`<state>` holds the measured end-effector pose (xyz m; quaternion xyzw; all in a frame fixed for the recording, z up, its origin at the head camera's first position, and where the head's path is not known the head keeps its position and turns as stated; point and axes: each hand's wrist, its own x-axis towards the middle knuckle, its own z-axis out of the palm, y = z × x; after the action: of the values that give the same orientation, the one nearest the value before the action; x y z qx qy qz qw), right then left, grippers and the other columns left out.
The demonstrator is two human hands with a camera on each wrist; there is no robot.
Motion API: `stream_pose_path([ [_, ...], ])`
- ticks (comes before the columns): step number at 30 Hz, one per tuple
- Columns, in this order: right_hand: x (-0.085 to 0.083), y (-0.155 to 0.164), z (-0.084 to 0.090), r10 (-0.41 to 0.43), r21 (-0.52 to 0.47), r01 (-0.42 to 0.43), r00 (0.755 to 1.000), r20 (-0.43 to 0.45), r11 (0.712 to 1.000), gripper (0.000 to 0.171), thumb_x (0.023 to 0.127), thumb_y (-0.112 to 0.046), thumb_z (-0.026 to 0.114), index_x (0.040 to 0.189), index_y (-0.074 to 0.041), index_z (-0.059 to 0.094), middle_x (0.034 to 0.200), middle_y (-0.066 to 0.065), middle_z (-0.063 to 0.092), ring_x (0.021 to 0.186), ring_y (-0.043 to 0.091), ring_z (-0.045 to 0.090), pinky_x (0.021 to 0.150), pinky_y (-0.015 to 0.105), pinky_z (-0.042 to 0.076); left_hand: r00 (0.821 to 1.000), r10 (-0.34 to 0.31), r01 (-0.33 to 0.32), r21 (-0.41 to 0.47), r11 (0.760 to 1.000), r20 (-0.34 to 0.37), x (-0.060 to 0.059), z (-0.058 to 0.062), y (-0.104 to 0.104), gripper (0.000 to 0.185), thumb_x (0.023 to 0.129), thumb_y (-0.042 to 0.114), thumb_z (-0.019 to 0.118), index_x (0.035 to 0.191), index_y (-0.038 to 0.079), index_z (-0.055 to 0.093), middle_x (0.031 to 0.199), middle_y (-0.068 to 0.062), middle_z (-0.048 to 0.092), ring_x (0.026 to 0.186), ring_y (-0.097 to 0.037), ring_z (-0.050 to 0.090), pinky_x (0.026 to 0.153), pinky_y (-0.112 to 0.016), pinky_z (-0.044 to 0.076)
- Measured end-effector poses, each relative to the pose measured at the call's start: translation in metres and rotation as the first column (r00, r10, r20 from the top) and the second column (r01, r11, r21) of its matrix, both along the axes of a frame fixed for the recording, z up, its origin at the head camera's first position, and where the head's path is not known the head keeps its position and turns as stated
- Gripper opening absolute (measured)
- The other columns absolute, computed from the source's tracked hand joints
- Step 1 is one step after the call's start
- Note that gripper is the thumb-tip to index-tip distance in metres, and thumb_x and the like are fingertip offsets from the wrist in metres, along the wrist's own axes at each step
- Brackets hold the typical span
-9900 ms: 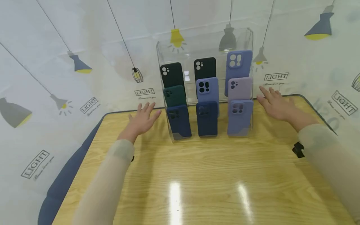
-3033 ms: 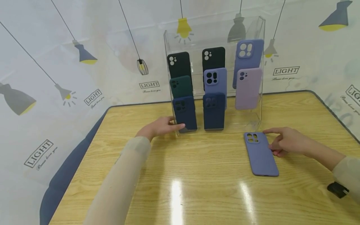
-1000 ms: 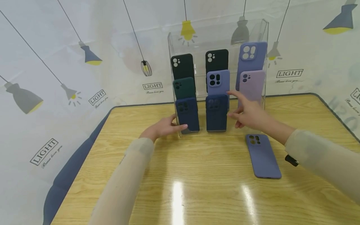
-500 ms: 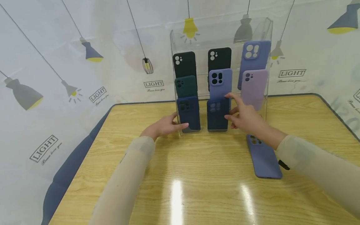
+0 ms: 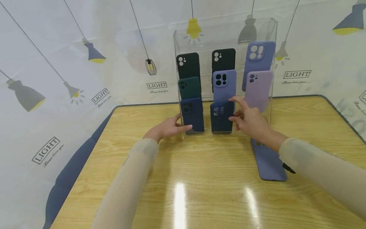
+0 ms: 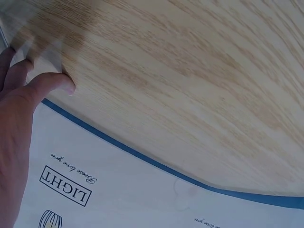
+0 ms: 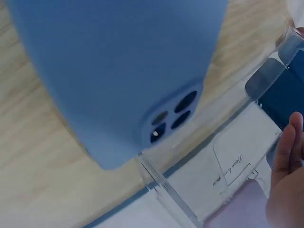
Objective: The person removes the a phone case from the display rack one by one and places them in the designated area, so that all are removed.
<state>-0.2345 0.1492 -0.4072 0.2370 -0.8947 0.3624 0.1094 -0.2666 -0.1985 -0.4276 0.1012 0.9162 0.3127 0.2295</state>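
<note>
A clear acrylic display stand (image 5: 273, 35) holds phone cases in three stepped rows. My left hand (image 5: 166, 128) grips its lower left side, thumb in front. The left wrist view shows that hand (image 6: 16, 118) at the left border. My right hand (image 5: 253, 122) pinches the navy phone case (image 5: 221, 122) in the front row's middle, index finger at its top corner and thumb on its right edge; its top leans forward. On the table at the right lies a periwinkle phone case (image 5: 270, 165), partly under my right forearm and large in the right wrist view.
Beside the held case stands another navy case (image 5: 193, 116). Behind are a green case (image 5: 190, 86), a periwinkle case (image 5: 224, 90), a lilac case (image 5: 258, 89) and several more. The wood-grain table (image 5: 211, 178) meets a lamp-patterned wall covering (image 5: 123, 41).
The periwinkle case went from the front right of the stand to the table. My right hand then moved left to the middle navy case, whose top now tips forward. My left hand stays on the stand.
</note>
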Motion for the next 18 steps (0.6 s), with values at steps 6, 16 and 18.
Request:
stream_pose_path([
  [6,-0.005,0.001,0.02,0.001,-0.016,-0.004,0.974,-0.228,1.0,0.065,0.094,0.002,0.078,0.149,-0.015,0.048,0.079,0.018,0.08,0.048,0.007,0.065,0.042,0.021,0.043,1.0,-0.002,0.002,0.0,1.0,0.009,-0.001,0.001,0.0,0.114,0.093,0.081,0.058,0.174,0.02,0.005,0.167,-0.019,0.045,0.153,-0.036,0.049,0.125,-0.056,0.041],
  [16,0.009,0.008,0.053,-0.057,-0.007,0.057,0.998,0.033,0.998,0.069,0.098,-0.006,0.076,0.155,-0.024,0.042,0.072,0.007,0.077,0.052,0.014,0.067,0.046,0.03,0.043,1.0,-0.002,0.002,0.007,1.0,0.017,-0.001,0.002,0.001,0.113,0.094,0.08,0.058,0.174,0.021,0.004,0.166,-0.019,0.046,0.153,-0.037,0.048,0.125,-0.057,0.041],
  [18,0.013,0.009,0.054,-0.05,-0.006,0.051,0.995,0.084,0.999,0.07,0.098,-0.006,0.076,0.155,-0.025,0.041,0.071,0.005,0.076,0.053,0.017,0.068,0.048,0.031,0.045,1.0,0.002,-0.003,0.008,1.0,0.023,-0.001,0.002,0.001,0.113,0.094,0.08,0.058,0.174,0.022,0.004,0.167,-0.018,0.046,0.153,-0.037,0.048,0.125,-0.057,0.041],
])
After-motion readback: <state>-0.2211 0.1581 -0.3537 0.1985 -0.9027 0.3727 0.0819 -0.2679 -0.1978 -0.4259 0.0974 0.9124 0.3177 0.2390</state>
